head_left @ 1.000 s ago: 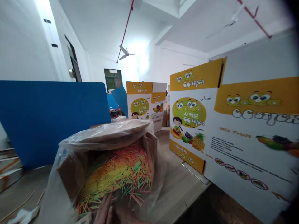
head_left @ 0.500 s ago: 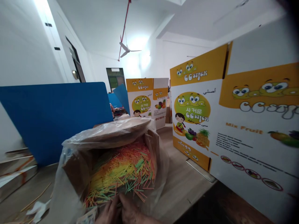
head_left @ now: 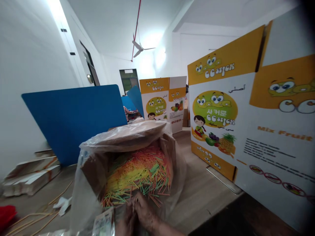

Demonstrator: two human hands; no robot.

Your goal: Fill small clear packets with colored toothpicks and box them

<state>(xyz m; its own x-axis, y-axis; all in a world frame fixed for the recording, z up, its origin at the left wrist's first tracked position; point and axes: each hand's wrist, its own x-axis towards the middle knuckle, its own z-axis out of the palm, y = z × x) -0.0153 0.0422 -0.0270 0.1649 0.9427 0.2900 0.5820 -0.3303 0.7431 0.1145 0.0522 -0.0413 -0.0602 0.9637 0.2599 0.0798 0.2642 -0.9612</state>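
My left hand and my right hand meet at the front of an opened carton. Their fingers are closed and pressed together, and whatever lies between them is hidden. Just beyond the fingertips, a heap of thin candy-coloured sticks in red, orange, yellow and green fills the carton. Clear plastic sheeting drapes over and around that carton. Beside my left hand is a small printed packet with a shiny wrapper.
Large printed cartons stand at the right and behind. A blue panel rises at back left. Stacked flat white cartons, yellowish strips, crumpled white scrap and something red lie on the left of the table.
The view has swung a little to the left, so everything appears shifted right. My hands have risen slightly in the picture and remain together, and more of the printed packet shows.
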